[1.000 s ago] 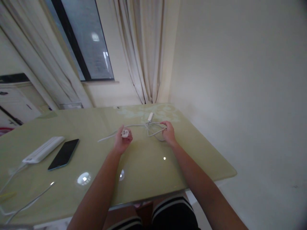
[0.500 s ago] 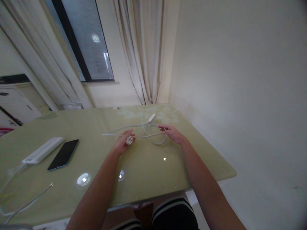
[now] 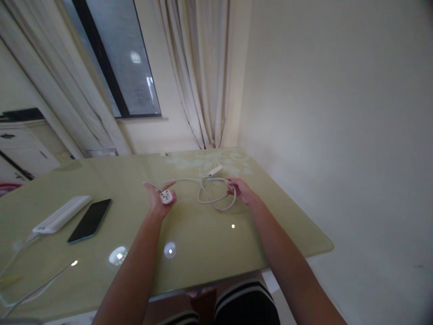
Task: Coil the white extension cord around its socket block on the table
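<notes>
My left hand (image 3: 158, 203) holds a white plug (image 3: 166, 196) against its lower fingers, with the plug's pronged face towards me; two digits are stretched out beyond it. From beside that hand a white cable (image 3: 184, 179) runs right into loose loops on the table. My right hand (image 3: 241, 190) is closed round the right side of the loops (image 3: 216, 204), its fingertips partly hidden behind the cable. At the far side of the loops lies a slim white connector block (image 3: 215, 170).
A long white power strip (image 3: 62, 214) and a dark phone (image 3: 89, 220) lie on the glossy greenish table (image 3: 199, 253) at left. Another white cable (image 3: 43, 285) lies near its front left edge. A wall (image 3: 338, 135) borders the right side; curtains (image 3: 203, 72) hang behind.
My left hand has moved left with the plug and turned, showing its pronged face more fully. The loops have shifted slightly, and the connector block has swung a little flatter. My right hand stays nearly in place.
</notes>
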Demonstrator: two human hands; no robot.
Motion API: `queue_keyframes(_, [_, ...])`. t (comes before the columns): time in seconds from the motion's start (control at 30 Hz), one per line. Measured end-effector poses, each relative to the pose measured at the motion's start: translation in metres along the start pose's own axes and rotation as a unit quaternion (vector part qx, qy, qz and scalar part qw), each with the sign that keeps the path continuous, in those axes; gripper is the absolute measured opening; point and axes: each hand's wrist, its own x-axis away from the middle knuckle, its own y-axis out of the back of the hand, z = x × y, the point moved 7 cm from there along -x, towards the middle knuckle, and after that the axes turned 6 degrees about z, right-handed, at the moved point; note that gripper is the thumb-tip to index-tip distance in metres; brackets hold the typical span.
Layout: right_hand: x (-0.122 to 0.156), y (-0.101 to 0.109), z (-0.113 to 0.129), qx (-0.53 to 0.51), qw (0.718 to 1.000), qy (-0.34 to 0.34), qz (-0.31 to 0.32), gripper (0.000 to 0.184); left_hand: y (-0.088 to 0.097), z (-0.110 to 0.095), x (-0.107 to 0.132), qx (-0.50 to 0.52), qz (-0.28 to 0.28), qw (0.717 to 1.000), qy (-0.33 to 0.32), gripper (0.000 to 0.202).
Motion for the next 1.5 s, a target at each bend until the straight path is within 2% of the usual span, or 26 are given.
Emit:
queue_keyframes(0.07, [0.001, 0.006, 0.004, -0.015, 0.999, 0.013, -0.028, 0.027, 0.004, -0.005, -0.001, 0.054, -0.006, 0.998, -0.026, 0.098])
queue_keyframes(0.2, [0.003, 0.017, 0.011, -0.037, 0.996, 0.035, -0.077, 0.028, 0.022, -0.012, -0.004, 0.109, -0.064, 0.99, -0.055, 0.068])
queue_keyframes(0.37, [0.002, 0.017, 0.016, -0.024, 0.997, 0.046, -0.061, 0.025, 0.044, -0.018, -0.008, 0.082, -0.176, 0.978, -0.08, 0.037])
queue_keyframes(0.47, [0.003, 0.022, 0.018, 0.088, 0.99, 0.056, -0.096, 0.037, 0.05, -0.023, -0.006, 0.046, -0.226, 0.966, -0.121, 0.016])
queue_keyframes(0.53, [0.005, 0.026, 0.025, 0.218, 0.964, 0.087, -0.123, 0.036, 0.05, -0.025, -0.004, 0.024, -0.237, 0.961, -0.137, 0.005])
queue_keyframes(0.63, [0.009, 0.025, 0.037, 0.401, 0.893, 0.157, -0.133, 0.026, 0.05, -0.023, -0.003, 0.007, -0.241, 0.96, -0.141, 0.021])
queue_keyframes(0.73, [0.01, 0.025, 0.043, 0.495, 0.832, 0.203, -0.146, 0.026, 0.053, -0.022, -0.004, -0.007, -0.245, 0.959, -0.143, 0.025])
queue_keyframes(0.83, [0.014, 0.031, 0.047, 0.483, 0.819, 0.244, -0.193, 0.033, 0.061, -0.022, -0.007, -0.049, -0.259, 0.954, -0.144, 0.027])
queue_keyframes(1.0, [0.035, 0.052, 0.051, 0.382, 0.783, 0.31, -0.381, 0.043, 0.064, -0.015, -0.012, -0.118, -0.257, 0.951, -0.126, 0.028])
queue_keyframes(1.1, [0.041, 0.067, 0.047, 0.331, 0.775, 0.293, -0.452, 0.042, 0.057, -0.012, -0.011, -0.156, -0.235, 0.95, -0.132, 0.03])
queue_keyframes(1.17, [0.041, 0.08, 0.045, 0.304, 0.774, 0.272, -0.484, 0.04, 0.051, -0.014, -0.009, -0.176, -0.221, 0.948, -0.146, 0.025])
queue_keyframes(1.3, [0.043, 0.113, 0.038, 0.298, 0.751, 0.198, -0.555, 0.039, 0.039, -0.026, -0.002, -0.282, -0.198, 0.917, -0.198, 0.021])
queue_keyframes(1.37, [0.048, 0.123, 0.035, 0.307, 0.739, 0.166, -0.577, 0.04, 0.034, -0.028, -0.003, -0.31, -0.174, 0.914, -0.193, 0.024])
queue_keyframes(1.43, [0.057, 0.124, 0.036, 0.322, 0.716, 0.151, -0.6, 0.04, 0.032, -0.023, -0.006, -0.3, -0.141, 0.93, -0.159, 0.025])
queue_keyframes(1.5, [0.068, 0.113, 0.042, 0.374, 0.671, 0.147, -0.623, 0.041, 0.032, -0.02, -0.008, -0.288, -0.117, 0.941, -0.132, 0.027])
